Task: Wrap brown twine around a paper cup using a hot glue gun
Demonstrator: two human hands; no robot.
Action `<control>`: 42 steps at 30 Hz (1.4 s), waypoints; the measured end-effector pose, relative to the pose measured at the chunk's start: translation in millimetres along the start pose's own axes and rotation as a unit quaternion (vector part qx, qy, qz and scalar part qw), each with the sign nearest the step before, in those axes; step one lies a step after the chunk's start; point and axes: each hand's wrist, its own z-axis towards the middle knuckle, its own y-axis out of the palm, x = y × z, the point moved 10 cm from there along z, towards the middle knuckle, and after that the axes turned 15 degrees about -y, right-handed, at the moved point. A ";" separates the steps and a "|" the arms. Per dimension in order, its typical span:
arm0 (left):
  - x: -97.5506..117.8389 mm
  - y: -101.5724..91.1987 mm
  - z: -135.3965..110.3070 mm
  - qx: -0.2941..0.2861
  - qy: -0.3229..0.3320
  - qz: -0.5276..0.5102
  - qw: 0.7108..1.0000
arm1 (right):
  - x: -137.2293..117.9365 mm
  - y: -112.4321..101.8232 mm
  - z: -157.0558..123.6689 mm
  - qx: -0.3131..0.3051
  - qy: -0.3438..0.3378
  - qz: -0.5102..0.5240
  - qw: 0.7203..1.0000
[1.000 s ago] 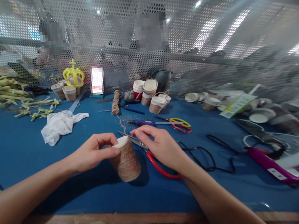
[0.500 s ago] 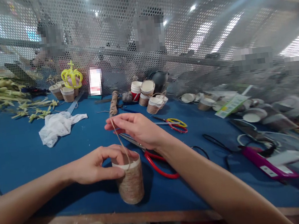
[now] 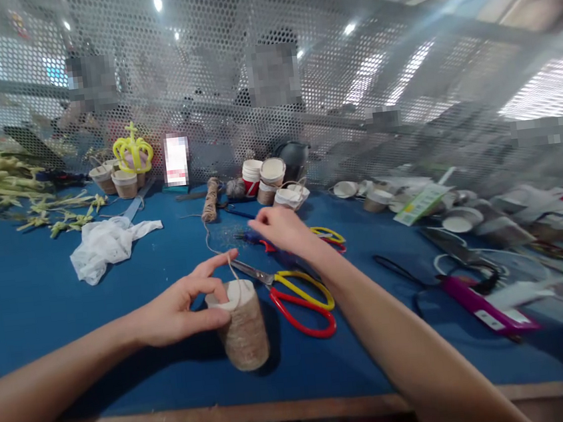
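Note:
My left hand (image 3: 191,304) grips the rim of a twine-wrapped paper cup (image 3: 246,332), thumb outside and a finger inside. Its index finger stretches forward beneath the twine (image 3: 208,235), which runs from the cup's rim back to a wound bundle (image 3: 211,201). The cup tilts slightly over the blue table. My right hand (image 3: 283,231) hovers beyond the cup with its fingers pinched together; anything between them is hidden. Blue-and-red pliers (image 3: 250,238) lie partly under that hand. Large scissors (image 3: 298,300) with red and yellow handles lie right of the cup.
A crumpled white cloth (image 3: 109,246) and a phone (image 3: 176,160) are on the left. Several cups (image 3: 272,172) and smaller scissors (image 3: 333,236) lie farther back. A purple tool (image 3: 487,303) with cords lies right. Perforated mesh (image 3: 186,66) stands behind the table.
My right hand has moved away from the twine, to the right and slightly forward. My left index finger has lifted under the twine, and the cup has tilted a little.

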 end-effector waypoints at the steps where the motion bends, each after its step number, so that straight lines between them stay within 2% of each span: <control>1: -0.7 -2.6 0.3 0.010 0.001 0.003 1.000 | 18.8 -3.3 -8.4 0.004 0.036 -0.021 0.999; 4: -2.0 -9.5 1.4 0.042 0.009 0.011 0.999 | 56.2 12.0 -29.9 -0.046 0.103 -0.032 0.993; 7: -3.4 -15.2 3.0 0.070 0.017 0.011 0.997 | 71.0 36.9 -39.0 -0.079 0.133 0.001 0.988; 10: -5.6 -18.9 4.3 0.087 0.021 0.019 0.996 | 76.7 46.2 -38.4 -0.049 0.156 0.049 0.985; 12: -6.9 -21.3 4.7 0.094 0.023 0.023 0.995 | 77.5 42.4 -38.3 -0.010 0.166 0.095 0.982; 16: -9.3 -25.5 5.9 0.094 0.012 0.026 0.995 | 65.8 15.5 -46.4 0.080 0.149 0.202 0.965; 18: -8.4 -25.8 6.3 0.083 0.009 0.032 0.996 | 53.1 3.6 -54.4 0.096 0.124 0.260 0.953; 20: -6.3 -25.6 6.4 0.071 0.010 0.041 0.997 | 39.0 -0.6 -64.7 0.093 0.104 0.328 0.934; 22: -5.2 -25.3 6.7 0.060 0.010 0.049 0.997 | 21.8 -2.2 -74.1 0.106 0.066 0.426 0.896; 25: -5.9 -25.2 7.9 0.049 0.013 0.048 0.998 | -1.2 -4.3 -86.2 0.128 0.007 0.467 0.875; 27: -7.2 -27.4 8.8 0.055 0.018 0.036 0.998 | -10.5 -2.3 -92.4 0.136 -0.004 0.453 0.881; 32: -11.2 -39.5 10.0 0.114 0.023 0.031 0.993 | -21.0 0.3 -100.4 0.141 -0.001 0.368 0.919; 36: -12.2 -40.1 10.8 0.115 0.022 0.047 0.992 | -24.6 4.8 -103.3 0.118 0.002 0.300 0.947; 42: -14.2 -43.1 10.5 0.128 0.012 0.050 0.990 | -44.9 -1.2 -102.2 0.086 -0.116 0.156 0.977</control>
